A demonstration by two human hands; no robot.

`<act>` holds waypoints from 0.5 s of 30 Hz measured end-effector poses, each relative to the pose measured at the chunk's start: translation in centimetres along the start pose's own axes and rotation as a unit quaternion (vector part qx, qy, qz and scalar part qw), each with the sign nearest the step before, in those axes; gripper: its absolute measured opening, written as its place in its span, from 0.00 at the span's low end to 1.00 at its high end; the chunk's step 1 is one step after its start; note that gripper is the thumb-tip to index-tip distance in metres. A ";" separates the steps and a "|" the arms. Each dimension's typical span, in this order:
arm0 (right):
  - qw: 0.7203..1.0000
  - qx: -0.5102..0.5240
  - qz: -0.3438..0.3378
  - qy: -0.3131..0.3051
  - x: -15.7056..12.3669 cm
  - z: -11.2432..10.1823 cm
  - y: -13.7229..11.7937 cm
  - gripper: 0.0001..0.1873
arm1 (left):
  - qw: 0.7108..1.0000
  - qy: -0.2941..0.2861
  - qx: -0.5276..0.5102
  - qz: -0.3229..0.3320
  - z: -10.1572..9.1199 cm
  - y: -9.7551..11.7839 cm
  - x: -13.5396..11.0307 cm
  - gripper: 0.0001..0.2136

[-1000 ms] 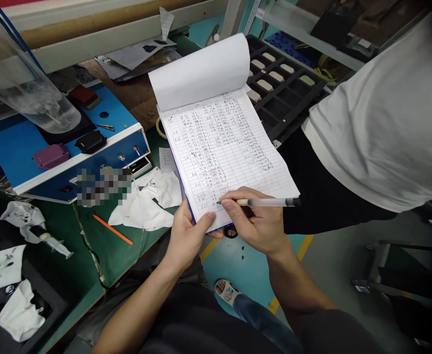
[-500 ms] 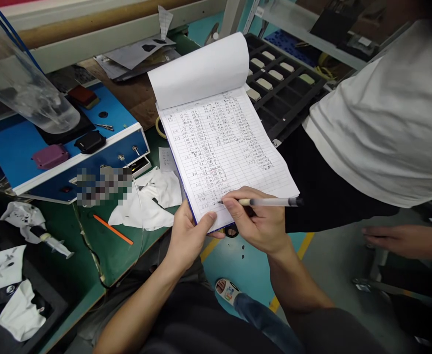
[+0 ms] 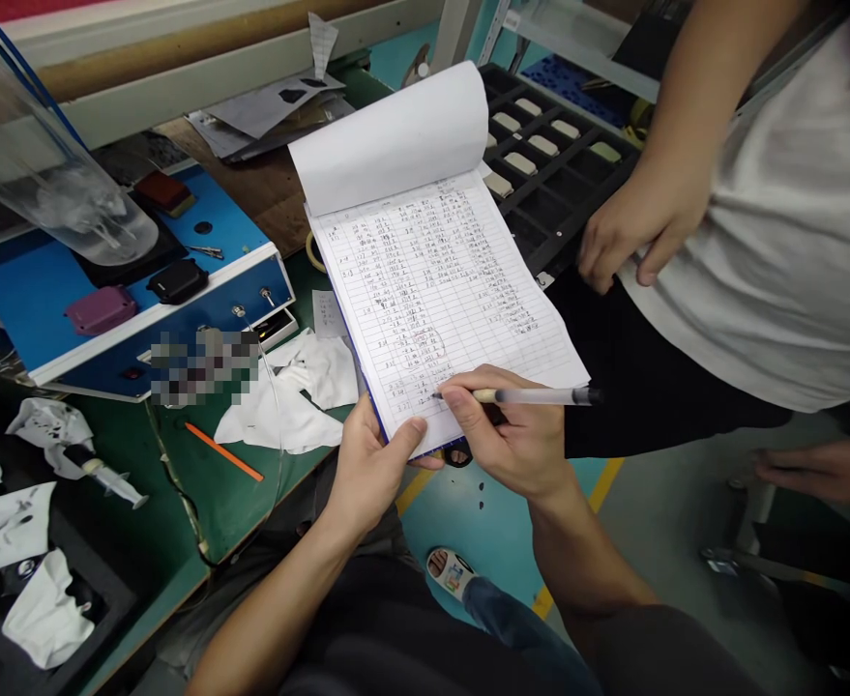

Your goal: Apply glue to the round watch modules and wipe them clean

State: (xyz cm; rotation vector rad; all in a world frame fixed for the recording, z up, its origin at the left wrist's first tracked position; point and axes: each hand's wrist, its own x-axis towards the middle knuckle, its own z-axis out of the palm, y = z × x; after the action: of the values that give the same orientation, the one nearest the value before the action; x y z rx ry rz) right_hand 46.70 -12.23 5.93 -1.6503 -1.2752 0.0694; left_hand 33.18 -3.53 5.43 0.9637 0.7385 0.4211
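My left hand (image 3: 366,464) grips the bottom left corner of a lined notebook (image 3: 454,290), thumb on the page. The page is filled with handwritten numbers and its top sheet is curled back. My right hand (image 3: 515,435) is closed on a pen (image 3: 533,395), whose tip touches the lowest written rows. The notebook is held in the air past the edge of the green bench (image 3: 178,512).
A person in a white shirt (image 3: 779,242) stands close on the right, one hand (image 3: 634,227) at the hip, another hand (image 3: 823,471) lower right. A blue box (image 3: 40,300), crumpled white wipes (image 3: 294,396), an orange stick (image 3: 222,451), a syringe (image 3: 109,480) and a black parts tray (image 3: 562,184) surround the notebook.
The pen tip has crept slightly right along the bottom rows. The person beside me has brought an arm and hand down in front of the white shirt.
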 end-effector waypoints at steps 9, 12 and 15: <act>1.000 0.000 -0.007 -0.005 0.1 0.0 0.0 0.04 | 1.000 -0.004 -0.001 0.003 0.1 0.2 -0.1 0.25; 1.000 0.003 -0.003 -0.005 0.0 0.0 0.1 0.04 | 1.000 -0.005 -0.005 0.000 0.0 0.0 0.0 0.24; 0.999 0.041 0.018 0.021 -0.2 -0.1 0.1 0.05 | 1.000 -0.009 -0.012 0.004 -0.1 -0.1 -0.1 0.24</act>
State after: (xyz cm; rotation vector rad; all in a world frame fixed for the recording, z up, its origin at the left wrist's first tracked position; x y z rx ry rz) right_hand 46.67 -12.45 5.81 -1.5967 -1.1962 0.1069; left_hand 33.07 -3.57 5.33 0.9474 0.7118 0.4277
